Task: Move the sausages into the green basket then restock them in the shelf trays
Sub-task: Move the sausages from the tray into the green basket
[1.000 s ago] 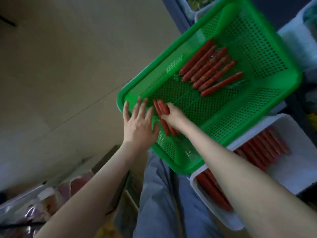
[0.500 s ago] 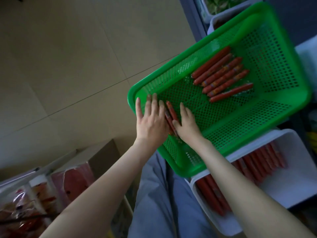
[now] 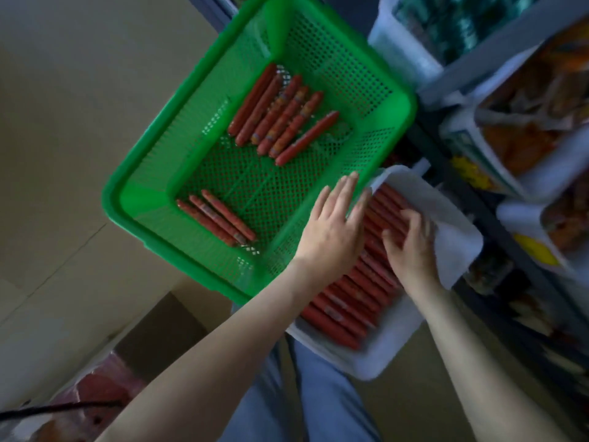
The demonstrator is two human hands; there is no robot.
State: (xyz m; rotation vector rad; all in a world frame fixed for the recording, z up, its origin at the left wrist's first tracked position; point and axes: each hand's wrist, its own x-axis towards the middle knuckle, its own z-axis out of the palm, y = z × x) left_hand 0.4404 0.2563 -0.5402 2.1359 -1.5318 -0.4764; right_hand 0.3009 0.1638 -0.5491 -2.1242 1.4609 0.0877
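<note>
The green basket (image 3: 159, 161) lies in the middle of the view. It holds a far group of several red sausages (image 3: 280, 113) and a near group of three sausages (image 3: 216, 218). To its right a white tray (image 3: 452, 224) is packed with a row of red sausages (image 3: 347, 304). My left hand (image 3: 331, 234) hovers flat with straight fingers over the basket's right rim and the tray's edge. My right hand (image 3: 411, 244) is in the tray, its fingers curled over the sausages there.
Shelf trays (image 3: 526, 129) with packaged food stand at the right, with yellow price tags on the shelf edge. A cardboard box (image 3: 153, 333) and wrapped red goods (image 3: 105, 390) sit at the lower left. Beige tiled floor lies at the left. My legs are below.
Both hands left the basket's near corner, where three sausages now lie, and moved right to the white tray. The view swung right, showing more shelf.
</note>
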